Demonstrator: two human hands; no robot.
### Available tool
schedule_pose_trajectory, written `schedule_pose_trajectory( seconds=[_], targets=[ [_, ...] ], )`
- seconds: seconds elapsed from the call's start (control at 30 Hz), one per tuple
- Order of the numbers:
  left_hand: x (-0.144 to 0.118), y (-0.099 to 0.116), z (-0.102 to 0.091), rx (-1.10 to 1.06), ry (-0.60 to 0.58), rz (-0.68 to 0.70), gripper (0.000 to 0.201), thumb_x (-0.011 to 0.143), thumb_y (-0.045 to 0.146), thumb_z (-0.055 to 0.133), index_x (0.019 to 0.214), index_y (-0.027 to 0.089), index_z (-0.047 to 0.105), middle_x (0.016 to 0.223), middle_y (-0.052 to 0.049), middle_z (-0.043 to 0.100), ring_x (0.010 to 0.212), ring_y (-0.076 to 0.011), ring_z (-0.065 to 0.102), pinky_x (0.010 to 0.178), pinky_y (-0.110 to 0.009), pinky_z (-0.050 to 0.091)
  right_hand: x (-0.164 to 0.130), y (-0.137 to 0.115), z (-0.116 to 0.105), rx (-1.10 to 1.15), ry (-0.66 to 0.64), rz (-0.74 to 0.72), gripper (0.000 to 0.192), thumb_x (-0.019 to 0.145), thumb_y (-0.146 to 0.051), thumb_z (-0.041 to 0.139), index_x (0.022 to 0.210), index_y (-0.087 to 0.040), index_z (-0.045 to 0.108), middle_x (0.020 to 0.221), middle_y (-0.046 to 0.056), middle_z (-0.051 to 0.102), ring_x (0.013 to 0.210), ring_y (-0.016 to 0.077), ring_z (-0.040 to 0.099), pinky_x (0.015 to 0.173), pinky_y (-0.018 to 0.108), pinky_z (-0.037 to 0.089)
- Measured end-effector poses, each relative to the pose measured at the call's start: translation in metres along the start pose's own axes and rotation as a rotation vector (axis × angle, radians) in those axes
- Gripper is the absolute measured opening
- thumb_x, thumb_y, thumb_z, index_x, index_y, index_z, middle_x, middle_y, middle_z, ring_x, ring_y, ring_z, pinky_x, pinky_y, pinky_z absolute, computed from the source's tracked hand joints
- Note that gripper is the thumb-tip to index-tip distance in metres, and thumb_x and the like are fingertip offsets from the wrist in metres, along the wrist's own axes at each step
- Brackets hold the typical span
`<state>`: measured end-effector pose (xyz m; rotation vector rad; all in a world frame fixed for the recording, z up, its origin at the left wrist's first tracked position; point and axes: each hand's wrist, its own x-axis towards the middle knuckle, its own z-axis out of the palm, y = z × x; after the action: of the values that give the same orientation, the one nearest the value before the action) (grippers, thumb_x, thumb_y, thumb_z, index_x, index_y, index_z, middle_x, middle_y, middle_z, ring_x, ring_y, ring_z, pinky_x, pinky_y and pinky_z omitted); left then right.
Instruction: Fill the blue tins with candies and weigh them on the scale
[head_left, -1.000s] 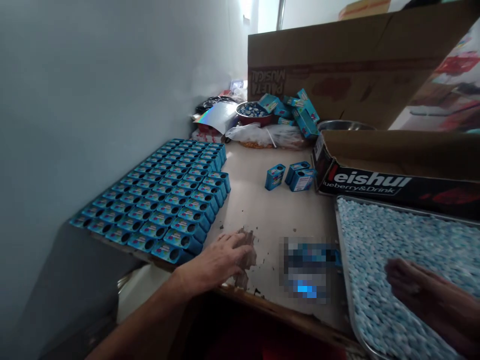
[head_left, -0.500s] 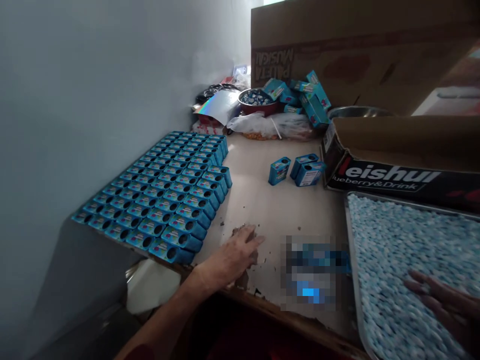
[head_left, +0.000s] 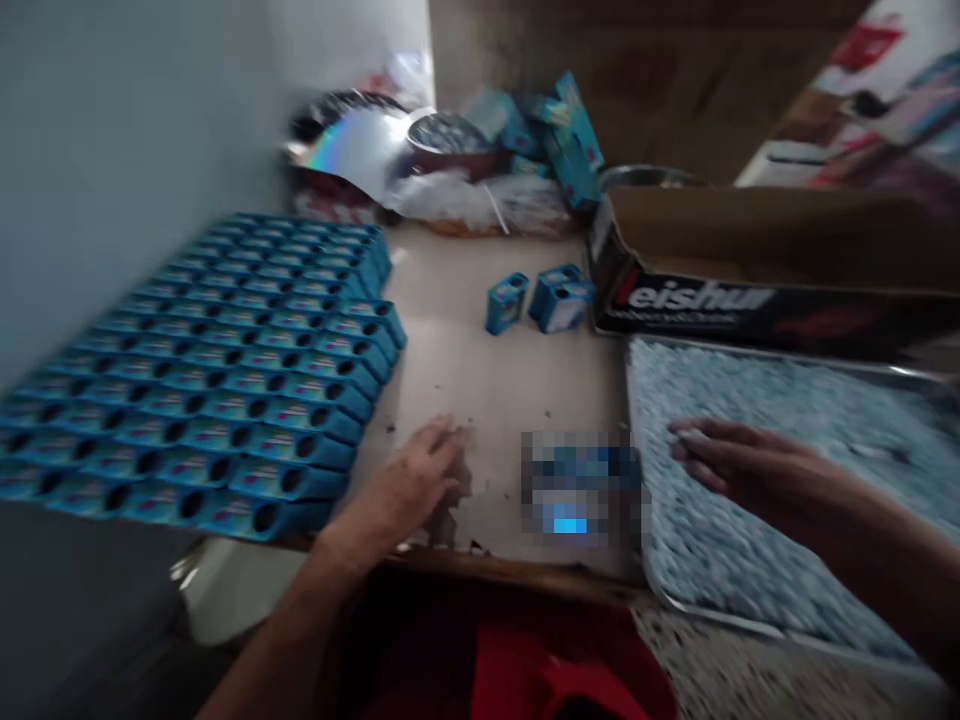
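Lap: bright red cloth (head_left: 517, 670) below the front edge of the pale, chipped tabletop (head_left: 450, 360)
Left hand: bare left hand (head_left: 409, 482) low over the tabletop, fingers loosely spread and a little curved, nothing seen in it; whether the fingertips touch cannot be told
Right hand: bare right hand (head_left: 757, 470) over the tray's left part, fingers close together; whether it pinches anything cannot be told
Tray: shallow rectangular metal tray (head_left: 780, 632) at the right, spread with small pale-blue pellets (head_left: 750, 570), which lie below the right hand
Between hands: pixelated patch (head_left: 577, 490) with blue in it, contents hidden
Rows: small blue cartons with dark round holes on top (head_left: 247, 380), packed side by side left of the left hand
Loose cartons: one blue carton (head_left: 508, 303) beside a close pair of blue cartons (head_left: 561, 300), beyond the patch
Behind tray: long open-topped cardboard box with a black printed front (head_left: 697, 303)
Back: clear plastic bag (head_left: 450, 203) before a reddish-brown round bowl (head_left: 450, 160); jumbled blue boxes (head_left: 574, 150) to its right
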<state>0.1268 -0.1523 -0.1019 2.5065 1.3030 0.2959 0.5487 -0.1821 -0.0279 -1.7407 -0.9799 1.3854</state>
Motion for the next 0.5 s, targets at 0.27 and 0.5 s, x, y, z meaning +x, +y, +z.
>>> schedule_pose_trajectory(
  seconds=[0.27,0.5],
  targets=[
    [0.020,-0.003,0.005,-0.048,0.056,0.140,0.058,0.097,0.020,0.055,0.153,0.025,0.044,0.154,-0.016,0.051,0.140,-0.0332,0.056,0.115,-0.053,0.051,-0.018,-0.035,0.038,-0.082,-0.261,-0.030,0.029,0.089,-0.044,0.079,0.099,-0.018,0.071,0.073,0.000,0.061,0.057,0.0087,0.045,0.051,0.024,0.033],
    [0.024,0.004,0.005,-0.092,0.042,0.202,0.052,0.100,0.029,0.052,0.151,0.021,0.048,0.148,-0.014,0.058,0.135,-0.0310,0.059,0.115,-0.052,0.051,-0.035,-0.048,0.044,-0.414,-0.248,-0.159,0.030,0.094,-0.047,0.072,0.101,-0.019,0.072,0.070,-0.001,0.060,0.061,0.0121,0.050,0.055,0.027,0.036]
  ],
)
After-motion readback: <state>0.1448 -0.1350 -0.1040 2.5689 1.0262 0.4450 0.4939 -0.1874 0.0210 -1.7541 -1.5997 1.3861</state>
